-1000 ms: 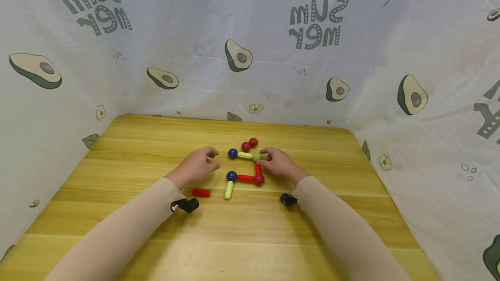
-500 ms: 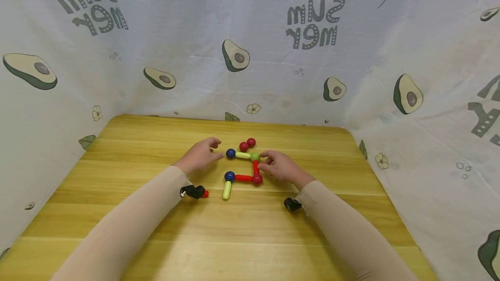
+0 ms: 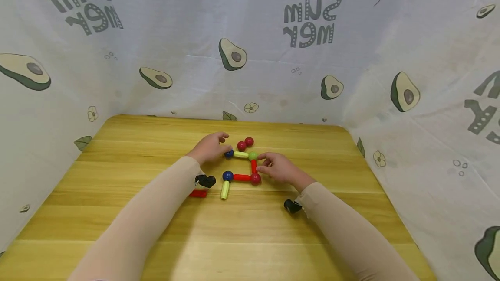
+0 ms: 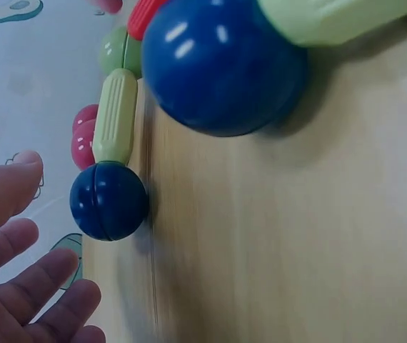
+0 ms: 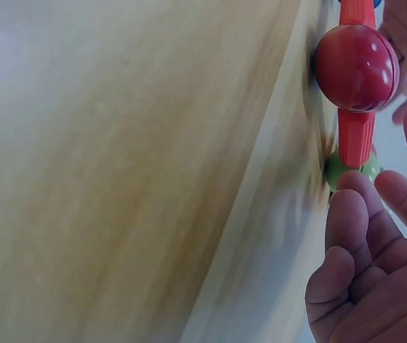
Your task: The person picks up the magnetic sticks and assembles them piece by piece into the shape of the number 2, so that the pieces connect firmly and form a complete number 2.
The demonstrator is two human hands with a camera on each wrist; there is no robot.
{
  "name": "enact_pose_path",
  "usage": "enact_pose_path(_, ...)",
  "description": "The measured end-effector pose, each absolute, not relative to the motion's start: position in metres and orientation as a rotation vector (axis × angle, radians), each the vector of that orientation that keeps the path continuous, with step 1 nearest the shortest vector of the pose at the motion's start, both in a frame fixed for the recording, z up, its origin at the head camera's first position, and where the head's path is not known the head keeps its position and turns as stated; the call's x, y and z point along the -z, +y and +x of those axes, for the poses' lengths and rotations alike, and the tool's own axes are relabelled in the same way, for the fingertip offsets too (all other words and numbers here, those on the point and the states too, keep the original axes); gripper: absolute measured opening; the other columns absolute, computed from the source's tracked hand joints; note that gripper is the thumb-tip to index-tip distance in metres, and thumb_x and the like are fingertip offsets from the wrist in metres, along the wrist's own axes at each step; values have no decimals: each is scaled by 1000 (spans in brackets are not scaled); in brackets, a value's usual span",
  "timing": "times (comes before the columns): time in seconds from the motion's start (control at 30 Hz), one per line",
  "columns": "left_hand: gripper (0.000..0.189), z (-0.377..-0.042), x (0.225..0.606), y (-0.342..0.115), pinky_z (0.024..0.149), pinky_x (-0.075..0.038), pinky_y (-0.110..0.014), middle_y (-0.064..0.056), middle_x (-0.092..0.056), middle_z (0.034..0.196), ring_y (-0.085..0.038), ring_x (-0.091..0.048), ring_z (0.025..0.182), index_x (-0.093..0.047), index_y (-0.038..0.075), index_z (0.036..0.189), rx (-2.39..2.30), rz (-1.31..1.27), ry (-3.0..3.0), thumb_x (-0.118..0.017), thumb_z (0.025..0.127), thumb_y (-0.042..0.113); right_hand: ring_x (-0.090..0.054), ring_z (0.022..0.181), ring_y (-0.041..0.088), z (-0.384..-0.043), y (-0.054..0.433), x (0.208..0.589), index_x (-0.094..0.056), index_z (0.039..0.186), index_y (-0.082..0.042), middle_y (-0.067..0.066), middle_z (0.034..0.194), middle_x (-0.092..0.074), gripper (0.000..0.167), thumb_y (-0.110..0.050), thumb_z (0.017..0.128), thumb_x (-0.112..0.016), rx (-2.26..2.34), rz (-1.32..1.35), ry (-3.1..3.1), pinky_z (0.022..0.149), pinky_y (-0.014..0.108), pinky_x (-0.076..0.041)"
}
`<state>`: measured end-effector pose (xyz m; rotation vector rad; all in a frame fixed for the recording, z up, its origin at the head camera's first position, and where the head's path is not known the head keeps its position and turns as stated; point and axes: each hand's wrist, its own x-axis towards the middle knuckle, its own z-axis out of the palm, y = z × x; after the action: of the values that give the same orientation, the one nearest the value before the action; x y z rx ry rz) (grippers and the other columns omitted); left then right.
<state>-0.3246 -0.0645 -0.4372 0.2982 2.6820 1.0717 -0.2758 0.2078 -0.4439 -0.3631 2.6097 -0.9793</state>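
A chain of toy balls and ribbed sticks lies on the wooden table. It runs from the far blue ball [image 4: 109, 201] through a pale yellow stick [image 3: 241, 155], green ball [image 3: 253, 156], red stick [image 3: 254, 166], dark red ball [image 5: 355, 68] and second red stick [image 3: 242, 178] to the near blue ball [image 3: 228, 176] and another pale yellow stick [image 3: 225, 190]. My left hand [image 3: 211, 147] is beside the far blue ball, thumb and fingers spread, holding nothing. To the right of the chain, my right hand [image 3: 281, 168] has loosely bent fingers close to the green ball and upright red stick.
Two dark red balls [image 3: 241, 145] sit together behind the chain. A loose red stick [image 3: 198, 193] lies near the left sleeve, partly covered by it. Printed cloth [image 3: 187, 47] hangs around the back and sides of the table [image 3: 250, 237].
My left hand has moved right and away from me, up to the far blue ball. The right hand has drawn slightly back from the green ball. The chain keeps its shape.
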Motion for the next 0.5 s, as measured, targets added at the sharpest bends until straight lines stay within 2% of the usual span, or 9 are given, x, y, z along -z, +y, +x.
enact_pose_path(0.5, 50, -348, 450, -30, 116, -47, -50, -16, -63, 145, -34, -61, 131, -58, 17, 149, -997, 361, 2674, -68, 104, 35, -62, 75, 16, -275, 207, 448, -64, 140, -10, 8, 108, -71, 42, -27, 102, -72, 950, -394, 2620, 67, 28, -52)
